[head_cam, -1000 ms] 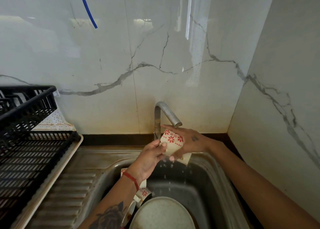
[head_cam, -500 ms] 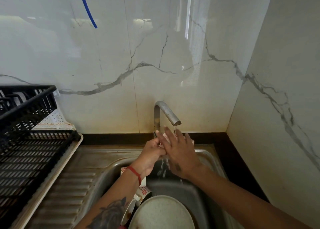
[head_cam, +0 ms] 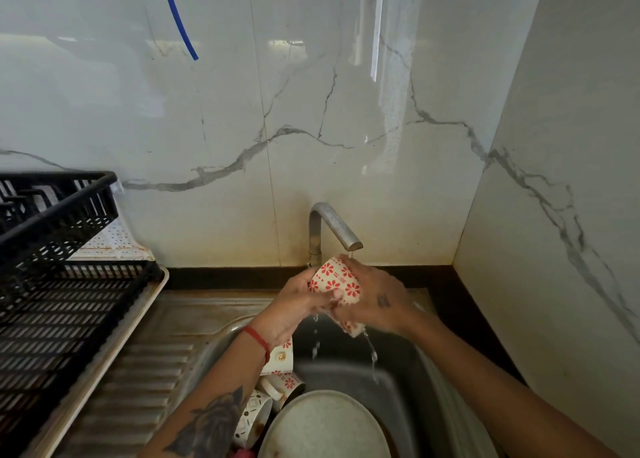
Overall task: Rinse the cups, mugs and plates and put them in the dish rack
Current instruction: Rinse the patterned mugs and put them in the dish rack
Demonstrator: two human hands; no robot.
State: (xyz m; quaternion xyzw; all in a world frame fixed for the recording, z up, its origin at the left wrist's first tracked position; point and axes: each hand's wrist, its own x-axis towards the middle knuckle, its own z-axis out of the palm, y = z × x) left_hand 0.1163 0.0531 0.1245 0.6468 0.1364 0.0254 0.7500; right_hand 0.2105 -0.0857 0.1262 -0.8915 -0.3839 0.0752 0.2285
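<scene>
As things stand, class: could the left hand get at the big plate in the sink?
Probably not yet. The left hand is gripping the flowered cup under the tap together with the right hand. The plate itself lies uncovered below, so letting go would free the way.

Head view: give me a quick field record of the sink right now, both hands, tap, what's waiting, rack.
held item: red-flowered cup, under the tap
left hand: grips the cup
right hand: grips the cup
tap: running, water falls into the sink
waiting in sink: plate, patterned mugs
dish rack: left of sink, contents not discernible
</scene>
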